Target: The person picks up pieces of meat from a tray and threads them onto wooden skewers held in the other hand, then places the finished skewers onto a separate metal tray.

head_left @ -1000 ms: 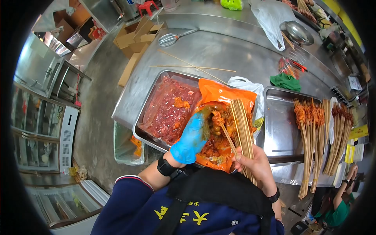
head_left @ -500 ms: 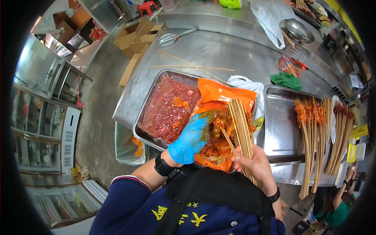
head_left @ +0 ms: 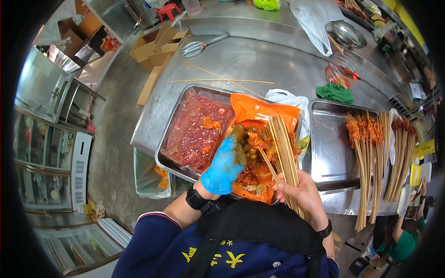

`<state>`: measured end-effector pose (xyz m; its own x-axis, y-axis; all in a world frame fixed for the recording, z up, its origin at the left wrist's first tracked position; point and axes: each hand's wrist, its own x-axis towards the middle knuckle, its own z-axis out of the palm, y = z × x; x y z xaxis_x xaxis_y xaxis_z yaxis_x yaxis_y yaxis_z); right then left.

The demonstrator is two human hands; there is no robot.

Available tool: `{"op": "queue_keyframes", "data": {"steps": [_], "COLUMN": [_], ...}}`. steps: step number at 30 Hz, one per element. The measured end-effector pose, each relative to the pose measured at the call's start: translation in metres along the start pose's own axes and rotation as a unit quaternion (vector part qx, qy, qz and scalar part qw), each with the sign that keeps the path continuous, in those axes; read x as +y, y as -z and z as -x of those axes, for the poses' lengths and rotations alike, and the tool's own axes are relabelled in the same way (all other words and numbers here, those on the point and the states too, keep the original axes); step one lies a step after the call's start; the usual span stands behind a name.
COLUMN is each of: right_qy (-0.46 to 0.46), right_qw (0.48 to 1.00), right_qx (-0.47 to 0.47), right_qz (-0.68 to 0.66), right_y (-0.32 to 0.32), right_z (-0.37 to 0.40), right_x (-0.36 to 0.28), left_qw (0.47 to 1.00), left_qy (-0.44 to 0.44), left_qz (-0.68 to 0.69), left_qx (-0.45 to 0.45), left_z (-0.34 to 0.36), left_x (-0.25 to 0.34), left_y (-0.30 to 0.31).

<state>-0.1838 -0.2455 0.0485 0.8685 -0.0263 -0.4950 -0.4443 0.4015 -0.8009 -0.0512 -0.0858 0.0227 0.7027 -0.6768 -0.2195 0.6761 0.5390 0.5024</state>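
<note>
My left hand [head_left: 221, 164], in a blue glove coated with brown sauce at the fingers, reaches into an open orange bag [head_left: 264, 107]. Its fingers close around a piece of orange marinated meat [head_left: 255, 140], though sauce partly hides their tips. My bare right hand [head_left: 299, 191] grips a thick bundle of bamboo skewers [head_left: 286, 155]. Between its thumb and finger a separate skewer [head_left: 269, 162] slants up to the meat. More marinated meat [head_left: 250, 175] fills the bag, which lies in a metal tray [head_left: 161, 160] beside a clear bag of red raw meat [head_left: 197, 134].
At right, a second metal tray [head_left: 327, 153] holds loaded meat skewers [head_left: 365, 134]; darker skewers [head_left: 404, 139] lie beyond. Scissors [head_left: 194, 48], loose skewers [head_left: 222, 81] and a green cloth [head_left: 334, 93] rest on the steel counter. A lined bin [head_left: 150, 178] stands below left. Another person's green sleeve [head_left: 403, 245] shows lower right.
My left hand has drawn back slightly to the left, and the orange meat at the skewer's tip shows more plainly. My right hand keeps its grip. The whole view has shifted a little.
</note>
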Motion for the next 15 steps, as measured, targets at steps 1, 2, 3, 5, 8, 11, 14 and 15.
{"op": "queue_keyframes", "data": {"steps": [1, 2, 3, 5, 8, 11, 14, 15], "right_qy": [-0.002, -0.004, -0.006, -0.010, -0.011, -0.013, -0.011, -0.010], "right_qw": [1.000, 1.000, 1.000, 1.000, 1.000, 1.000, 1.000, 1.000], "right_qx": [-0.001, -0.001, -0.001, -0.003, -0.006, -0.007, -0.004, -0.001], "right_qz": [0.002, 0.004, 0.005, -0.002, -0.010, -0.010, 0.001, 0.008], "right_y": [0.0000, -0.0002, -0.0005, 0.0008, 0.0030, 0.0021, 0.0013, 0.0009], "right_z": [0.0003, -0.0001, -0.0005, -0.0008, -0.0014, -0.0018, -0.0021, -0.0021], "right_x": [-0.0004, -0.0010, -0.0005, 0.0005, 0.0004, 0.0003, 0.0004, 0.0007], "left_qw": [1.000, 1.000, 1.000, 0.999, 0.997, 0.995, 0.987, 0.986], "left_qy": [-0.003, -0.005, -0.003, 0.003, -0.026, -0.039, -0.080, -0.086], "left_qz": [-0.013, -0.012, -0.022, -0.032, -0.052, -0.078, -0.131, -0.134], "left_qx": [0.027, 0.029, 0.023, 0.016, 0.048, 0.041, 0.041, 0.054], "left_z": [0.0024, 0.0027, 0.0027, 0.0019, -0.0021, -0.0016, -0.0003, 0.0014], "left_x": [0.0037, 0.0055, 0.0066, 0.0051, 0.0019, 0.0014, 0.0002, -0.0003], "left_y": [-0.0069, -0.0094, -0.0108, -0.0106, -0.0075, -0.0039, -0.0033, -0.0051]}}
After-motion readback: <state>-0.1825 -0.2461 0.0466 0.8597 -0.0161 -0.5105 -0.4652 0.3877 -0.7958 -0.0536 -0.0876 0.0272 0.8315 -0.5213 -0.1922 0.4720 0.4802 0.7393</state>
